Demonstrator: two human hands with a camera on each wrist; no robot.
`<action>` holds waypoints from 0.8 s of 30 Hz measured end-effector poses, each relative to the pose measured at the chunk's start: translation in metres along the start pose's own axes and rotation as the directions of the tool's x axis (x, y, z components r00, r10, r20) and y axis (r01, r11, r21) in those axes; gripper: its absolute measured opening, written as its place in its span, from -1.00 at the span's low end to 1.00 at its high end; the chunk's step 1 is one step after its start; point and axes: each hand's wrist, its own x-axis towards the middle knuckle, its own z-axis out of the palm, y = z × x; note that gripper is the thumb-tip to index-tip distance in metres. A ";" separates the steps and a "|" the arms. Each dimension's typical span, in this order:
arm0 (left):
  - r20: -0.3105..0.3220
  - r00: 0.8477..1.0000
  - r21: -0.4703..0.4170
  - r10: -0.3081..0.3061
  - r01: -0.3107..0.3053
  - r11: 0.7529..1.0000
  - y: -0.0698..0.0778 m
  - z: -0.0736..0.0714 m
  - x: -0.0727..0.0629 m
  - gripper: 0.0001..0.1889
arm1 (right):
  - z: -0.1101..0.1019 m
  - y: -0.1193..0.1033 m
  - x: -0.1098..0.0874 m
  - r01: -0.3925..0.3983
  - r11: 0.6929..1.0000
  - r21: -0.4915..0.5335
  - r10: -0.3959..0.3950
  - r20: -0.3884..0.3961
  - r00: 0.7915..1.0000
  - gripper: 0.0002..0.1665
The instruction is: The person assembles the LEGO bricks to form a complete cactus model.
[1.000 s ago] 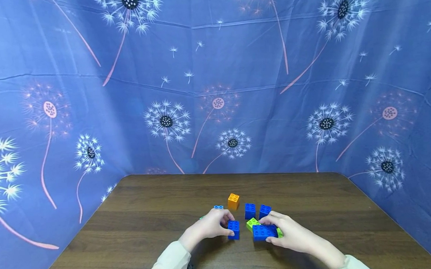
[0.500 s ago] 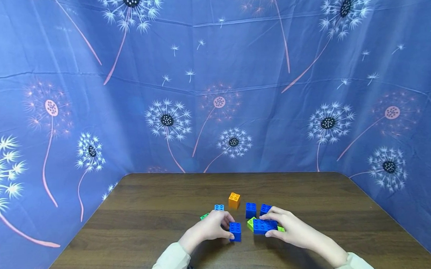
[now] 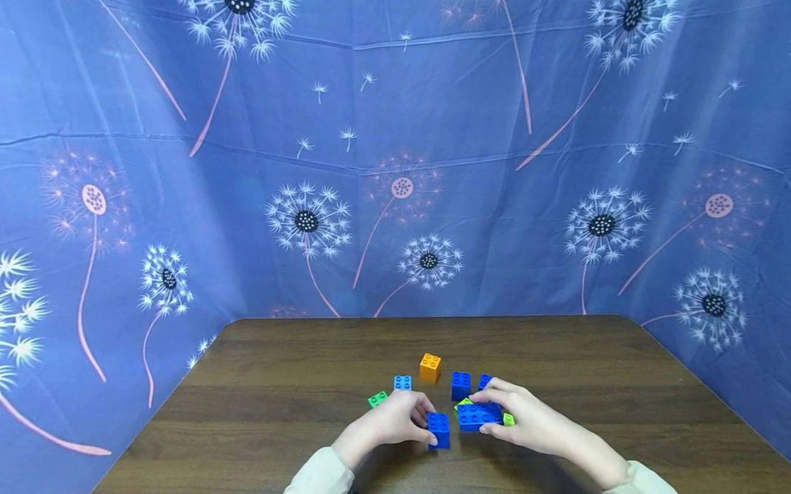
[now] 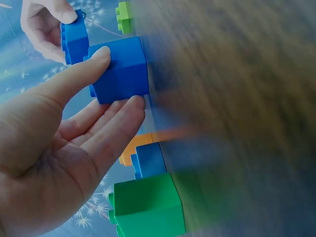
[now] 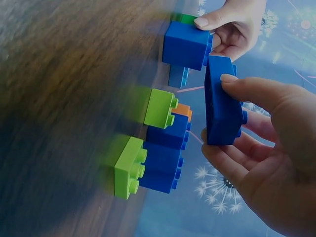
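One green block (image 3: 378, 399) and light-blue block (image 3: 403, 383) seen leftmost; orange block (image 3: 430, 368) placed nearest bench (image 3: 275, 385) far edge; square blue block (image 3: 438, 431) pinched in left grip (image 3: 395, 419), roughly midway between side edges; long blue block (image 3: 472, 420) held in right grip (image 3: 525, 418), lime blocks (image 5: 130, 165) partly hidden behind.

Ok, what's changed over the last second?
The left hand has moved its small blue block rightward and a little down in the head view; the right hand has brought its longer blue block slightly left, narrowing the gap between them. Both grips are unchanged; the orange block hasn't moved.
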 end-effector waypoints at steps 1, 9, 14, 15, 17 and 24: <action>-0.001 1.000 0.004 -0.005 0.005 1.000 0.000 0.000 0.000 -0.67 | 0.000 0.000 0.000 -0.002 1.000 -0.002 0.002 0.000 1.000 -0.61; -0.003 1.000 -0.044 -0.005 0.005 0.999 0.002 0.003 0.000 -0.69 | 0.006 -0.002 0.006 0.033 0.999 0.020 -0.033 -0.023 0.999 -0.65; 0.008 1.000 -0.054 0.006 -0.006 0.999 0.002 0.004 0.000 -0.69 | 0.010 -0.006 0.010 0.027 0.999 0.020 -0.027 0.003 1.000 -0.66; 0.012 1.000 -0.055 0.005 -0.004 0.998 0.002 0.004 0.000 -0.69 | 0.010 -0.007 0.010 0.024 1.000 0.011 -0.024 0.007 1.000 -0.66; 0.019 1.000 -0.057 0.004 -0.003 0.998 0.003 0.004 0.000 -0.68 | 0.011 -0.008 0.012 0.014 1.000 0.000 -0.014 0.016 1.000 -0.67; 0.029 1.000 -0.045 0.008 -0.006 0.999 0.004 0.006 0.002 -0.67 | 0.013 -0.012 0.014 -0.030 1.000 0.006 0.029 0.069 0.997 -0.66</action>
